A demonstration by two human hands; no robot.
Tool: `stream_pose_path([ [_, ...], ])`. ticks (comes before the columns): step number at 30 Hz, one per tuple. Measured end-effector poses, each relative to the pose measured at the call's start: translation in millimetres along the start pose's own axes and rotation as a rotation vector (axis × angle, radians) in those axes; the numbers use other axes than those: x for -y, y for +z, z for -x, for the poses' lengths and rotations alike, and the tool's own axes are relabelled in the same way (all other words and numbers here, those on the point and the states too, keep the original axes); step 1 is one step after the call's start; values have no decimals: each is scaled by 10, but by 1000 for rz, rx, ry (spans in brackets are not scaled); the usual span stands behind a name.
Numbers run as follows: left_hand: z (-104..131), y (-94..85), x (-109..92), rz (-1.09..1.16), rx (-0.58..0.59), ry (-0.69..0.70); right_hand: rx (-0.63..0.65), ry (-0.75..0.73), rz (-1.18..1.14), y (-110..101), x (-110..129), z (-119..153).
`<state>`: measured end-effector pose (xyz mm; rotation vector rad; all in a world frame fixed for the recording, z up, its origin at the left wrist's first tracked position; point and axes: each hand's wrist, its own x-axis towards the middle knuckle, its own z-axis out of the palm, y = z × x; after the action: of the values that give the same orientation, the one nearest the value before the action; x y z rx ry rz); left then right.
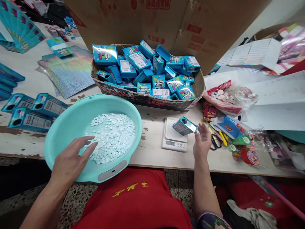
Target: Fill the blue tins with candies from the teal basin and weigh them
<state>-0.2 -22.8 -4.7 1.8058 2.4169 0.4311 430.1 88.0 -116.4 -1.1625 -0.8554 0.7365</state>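
Observation:
My left hand is over the near left part of a turquoise plastic basin, with thumb and fingers apart and nothing held. Small pale candies lie in a loose layer on the basin's bottom. My right hand is open beside the right end of a blue candy box, fingertips very close to it; whether they touch I cannot tell. That box lies on a white digital scale, its round hole facing up and left. Digits show on the display, too small to read surely.
Behind the basin, a cut-down carton holds several blue boxes. More blue boxes lie at left, near shiny holographic sheets. Scissors, tape rolls and a candy bag lie at right. A tall cardboard box stands behind.

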Motion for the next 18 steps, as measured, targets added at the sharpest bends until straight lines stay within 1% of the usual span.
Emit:
stream_pose_path([
  [3,-16,-53,-63,50,106,-70,-219,63,71,-205,45,112],
  [4,-24,-73,-88,46,132,-88,-275,84,98,-270,54,157],
  [6,-46,-113,-143,30,189,-124,-343,110,135,-385,61,247],
  [9,-76,-155,-218,14,287,-161,-384,123,165,-509,50,353],
  [11,-87,-161,-237,15,305,-162,-388,136,193,-557,34,396],
  [14,-88,-146,-208,12,318,-160,-383,156,217,-587,10,427],
  [18,-82,-118,-131,0,354,-175,-373,180,196,-568,-12,428],
])
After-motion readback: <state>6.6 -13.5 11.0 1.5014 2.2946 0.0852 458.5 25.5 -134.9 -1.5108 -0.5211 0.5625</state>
